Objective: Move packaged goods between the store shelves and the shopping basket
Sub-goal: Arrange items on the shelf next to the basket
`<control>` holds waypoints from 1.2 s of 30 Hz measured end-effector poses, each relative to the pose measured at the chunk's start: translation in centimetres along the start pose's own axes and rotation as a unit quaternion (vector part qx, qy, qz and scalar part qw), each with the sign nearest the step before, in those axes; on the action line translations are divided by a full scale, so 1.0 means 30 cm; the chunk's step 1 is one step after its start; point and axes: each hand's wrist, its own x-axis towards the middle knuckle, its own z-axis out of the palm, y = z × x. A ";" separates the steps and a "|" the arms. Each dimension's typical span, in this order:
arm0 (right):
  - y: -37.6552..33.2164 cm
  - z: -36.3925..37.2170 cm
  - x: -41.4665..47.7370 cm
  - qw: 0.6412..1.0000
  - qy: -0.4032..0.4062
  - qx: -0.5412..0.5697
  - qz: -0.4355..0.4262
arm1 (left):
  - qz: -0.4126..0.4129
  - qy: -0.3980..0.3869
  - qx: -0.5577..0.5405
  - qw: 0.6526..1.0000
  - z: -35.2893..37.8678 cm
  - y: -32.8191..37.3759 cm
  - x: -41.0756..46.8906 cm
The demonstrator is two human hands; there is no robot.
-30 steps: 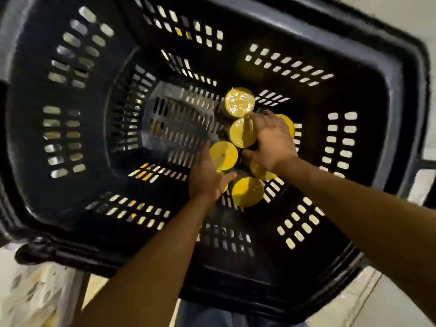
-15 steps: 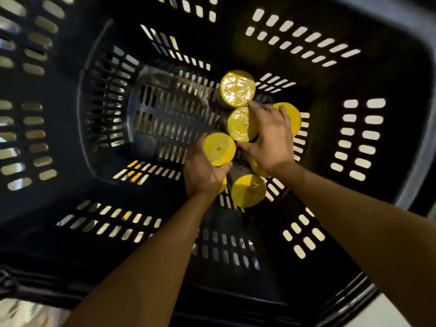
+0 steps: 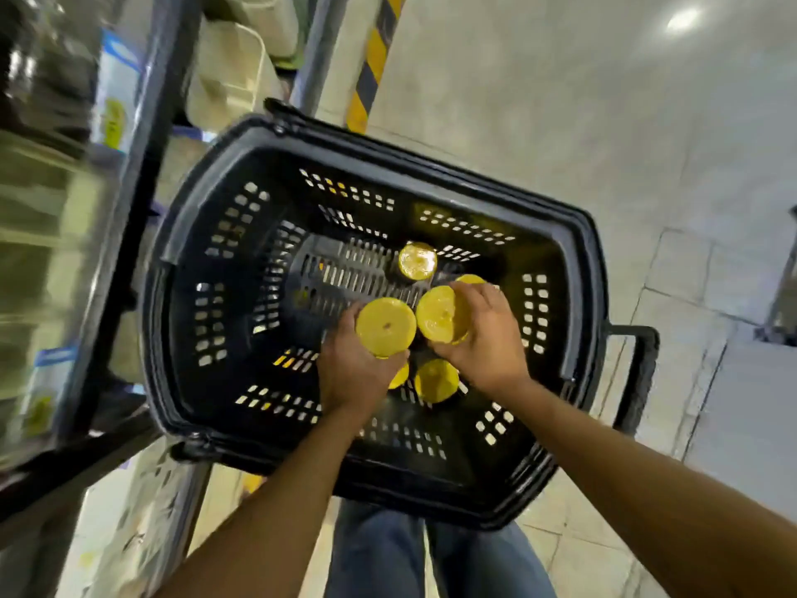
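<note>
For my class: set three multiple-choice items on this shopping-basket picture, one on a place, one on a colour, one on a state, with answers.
1. Where do the store shelves stand? A. left of the basket B. right of it C. inside it
2. What colour are the can lids? A. red B. yellow C. white
3. What are the hands doing? A. both hang empty B. both grip the rim C. each grips one can
Answers: 1 A, shelving fills the left edge. 2 B, every lid is yellow. 3 C, left hand holds the left can, right hand the right can.
</note>
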 end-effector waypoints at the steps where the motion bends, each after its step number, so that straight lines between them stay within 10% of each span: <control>1: -0.029 -0.042 -0.023 1.000 -0.001 0.012 -0.002 | 0.006 0.000 -0.001 1.000 -0.047 0.028 -0.031; 21: -0.755 -0.821 -0.721 0.937 -0.051 0.066 -0.338 | 0.051 0.200 0.051 0.977 -0.871 0.267 -1.120; 36: -1.285 -0.586 -1.406 0.801 -0.193 0.016 -0.566 | -0.101 0.424 -0.024 0.900 -1.108 -0.249 -1.950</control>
